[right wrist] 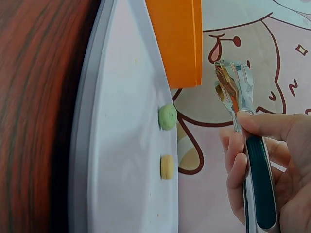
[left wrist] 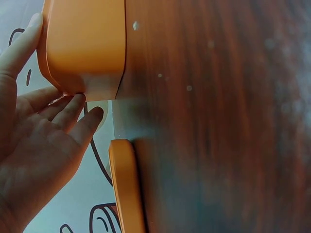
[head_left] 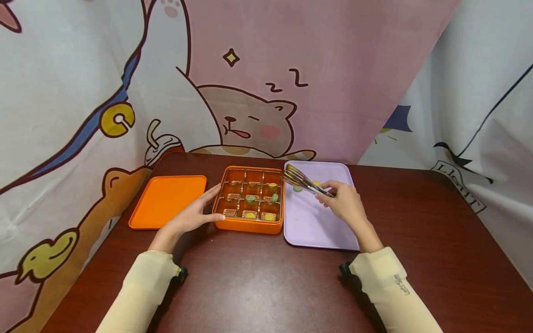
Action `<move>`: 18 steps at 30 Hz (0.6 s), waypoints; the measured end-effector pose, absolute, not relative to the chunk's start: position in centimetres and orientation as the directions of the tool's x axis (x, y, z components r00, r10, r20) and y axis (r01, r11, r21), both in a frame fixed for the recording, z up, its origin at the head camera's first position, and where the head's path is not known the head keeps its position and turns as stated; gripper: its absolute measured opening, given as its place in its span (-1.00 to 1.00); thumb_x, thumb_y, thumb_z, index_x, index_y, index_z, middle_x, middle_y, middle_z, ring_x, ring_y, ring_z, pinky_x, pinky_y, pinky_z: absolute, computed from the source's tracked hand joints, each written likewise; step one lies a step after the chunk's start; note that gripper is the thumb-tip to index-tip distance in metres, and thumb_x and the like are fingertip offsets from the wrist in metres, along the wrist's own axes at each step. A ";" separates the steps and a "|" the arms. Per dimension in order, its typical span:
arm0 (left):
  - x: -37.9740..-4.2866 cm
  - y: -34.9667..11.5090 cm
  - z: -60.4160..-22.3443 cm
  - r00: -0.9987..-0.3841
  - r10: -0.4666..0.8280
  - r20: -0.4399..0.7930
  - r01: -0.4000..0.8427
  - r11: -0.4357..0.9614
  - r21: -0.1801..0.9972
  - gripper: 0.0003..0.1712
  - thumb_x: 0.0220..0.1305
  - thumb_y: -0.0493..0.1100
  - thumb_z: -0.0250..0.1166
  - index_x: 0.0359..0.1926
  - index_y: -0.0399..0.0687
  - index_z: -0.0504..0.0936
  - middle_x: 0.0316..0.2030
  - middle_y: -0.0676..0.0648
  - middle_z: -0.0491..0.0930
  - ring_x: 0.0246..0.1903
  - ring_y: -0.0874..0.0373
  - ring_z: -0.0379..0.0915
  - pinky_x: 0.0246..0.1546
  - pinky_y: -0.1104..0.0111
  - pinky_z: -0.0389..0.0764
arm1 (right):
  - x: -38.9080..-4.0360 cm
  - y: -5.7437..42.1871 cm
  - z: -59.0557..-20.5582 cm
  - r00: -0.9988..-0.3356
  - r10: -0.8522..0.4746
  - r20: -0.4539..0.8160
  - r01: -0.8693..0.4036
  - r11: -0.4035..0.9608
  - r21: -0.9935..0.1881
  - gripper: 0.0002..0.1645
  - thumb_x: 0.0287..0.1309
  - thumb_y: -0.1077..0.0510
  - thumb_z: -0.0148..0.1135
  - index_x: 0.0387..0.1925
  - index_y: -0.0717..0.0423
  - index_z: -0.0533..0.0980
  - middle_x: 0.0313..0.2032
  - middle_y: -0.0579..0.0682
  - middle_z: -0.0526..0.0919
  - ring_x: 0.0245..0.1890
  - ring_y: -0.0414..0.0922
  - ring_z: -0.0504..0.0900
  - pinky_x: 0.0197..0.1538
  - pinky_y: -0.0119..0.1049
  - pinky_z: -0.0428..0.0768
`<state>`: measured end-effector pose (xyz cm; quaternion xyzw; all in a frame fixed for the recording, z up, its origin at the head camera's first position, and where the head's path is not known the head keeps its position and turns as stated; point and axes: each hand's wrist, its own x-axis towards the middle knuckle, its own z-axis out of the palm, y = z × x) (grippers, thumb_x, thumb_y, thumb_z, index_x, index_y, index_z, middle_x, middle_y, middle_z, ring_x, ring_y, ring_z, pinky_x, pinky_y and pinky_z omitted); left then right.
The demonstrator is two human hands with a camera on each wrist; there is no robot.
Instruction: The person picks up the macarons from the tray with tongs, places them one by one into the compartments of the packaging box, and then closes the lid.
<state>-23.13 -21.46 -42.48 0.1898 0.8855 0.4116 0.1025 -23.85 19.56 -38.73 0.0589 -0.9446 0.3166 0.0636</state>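
My right hand grips metal tongs with a dark green handle panel. The tong tips stand over the left edge of the lilac tray, close to the box's right rim; no piece shows between them. Beneath, a green cookie-like piece and a yellow one lie on the tray. My left hand rests against the left side of an orange box, fingers extended and thumb at its front corner. Small green pieces and yellow pieces sit in several compartments of its clear divided insert.
Left of the box lies a flat orange lid. The lilac tray stands right beside the box on a dark wooden table. A printed cartoon curtain rises behind the table's far edge. Crumbs dot the lilac tray.
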 end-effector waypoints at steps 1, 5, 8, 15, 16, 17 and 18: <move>-23.1 -21.5 -42.5 -0.907 0.420 -0.025 0.252 0.589 0.768 0.09 0.26 -0.03 0.40 0.60 -0.09 -0.09 0.60 -0.19 -0.19 0.57 -0.25 -0.26 0.46 -0.28 -0.08 | -24.0 19.4 -38.7 -0.984 -0.077 0.162 -0.159 0.787 -0.596 -0.72 0.18 0.06 0.39 -0.09 0.08 0.67 -0.47 0.03 0.79 -0.55 -0.28 0.60 -0.41 -0.32 0.40; -23.2 -21.4 -42.6 -0.908 0.418 -0.023 0.251 0.586 0.770 0.10 0.25 -0.03 0.40 0.59 -0.10 -0.08 0.60 -0.20 -0.18 0.57 -0.24 -0.25 0.46 -0.28 -0.08 | -24.3 18.5 -38.7 -0.979 -0.092 0.180 -0.184 0.772 -0.608 -0.73 0.16 0.08 0.40 -0.11 0.07 0.67 -0.50 -0.02 0.77 -0.57 -0.27 0.62 -0.43 -0.33 0.42; -23.2 -21.4 -42.6 -0.909 0.417 -0.021 0.249 0.582 0.774 0.10 0.25 -0.06 0.41 0.59 -0.10 -0.08 0.60 -0.20 -0.18 0.57 -0.23 -0.25 0.47 -0.26 -0.08 | -24.5 18.0 -38.8 -0.979 -0.096 0.182 -0.188 0.772 -0.607 -0.74 0.16 0.07 0.41 -0.12 0.04 0.68 -0.50 -0.04 0.77 -0.57 -0.28 0.61 -0.45 -0.32 0.42; -23.3 -21.4 -42.5 -0.911 0.412 -0.024 0.242 0.581 0.777 0.09 0.24 -0.09 0.41 0.59 -0.11 -0.08 0.60 -0.19 -0.17 0.57 -0.23 -0.26 0.47 -0.26 -0.09 | -24.8 16.7 -38.6 -0.975 -0.109 0.195 -0.208 0.766 -0.609 -0.76 0.16 0.07 0.41 -0.14 0.05 0.69 -0.49 -0.03 0.78 -0.56 -0.29 0.61 -0.43 -0.31 0.43; -23.2 -21.4 -42.5 -0.911 0.412 -0.025 0.241 0.582 0.777 0.09 0.24 -0.09 0.41 0.59 -0.11 -0.08 0.60 -0.19 -0.18 0.57 -0.23 -0.26 0.47 -0.26 -0.09 | -24.9 16.5 -38.6 -0.975 -0.111 0.193 -0.208 0.765 -0.610 -0.75 0.16 0.07 0.41 -0.13 0.05 0.69 -0.48 -0.03 0.78 -0.56 -0.29 0.62 -0.42 -0.30 0.43; -23.2 -21.4 -42.5 -0.911 0.412 -0.025 0.241 0.581 0.777 0.09 0.24 -0.09 0.41 0.59 -0.11 -0.08 0.60 -0.19 -0.18 0.57 -0.23 -0.26 0.47 -0.26 -0.09 | -24.9 16.4 -38.6 -0.975 -0.113 0.191 -0.208 0.765 -0.610 -0.74 0.16 0.07 0.41 -0.12 0.05 0.69 -0.48 -0.03 0.78 -0.56 -0.28 0.62 -0.42 -0.30 0.42; -23.2 -21.4 -42.5 -0.911 0.412 -0.025 0.242 0.582 0.776 0.09 0.24 -0.09 0.41 0.59 -0.11 -0.07 0.60 -0.19 -0.18 0.57 -0.23 -0.26 0.47 -0.26 -0.09 | -25.0 16.2 -38.5 -0.976 -0.114 0.188 -0.207 0.764 -0.610 -0.73 0.17 0.07 0.40 -0.10 0.04 0.69 -0.47 -0.03 0.79 -0.55 -0.27 0.62 -0.41 -0.29 0.42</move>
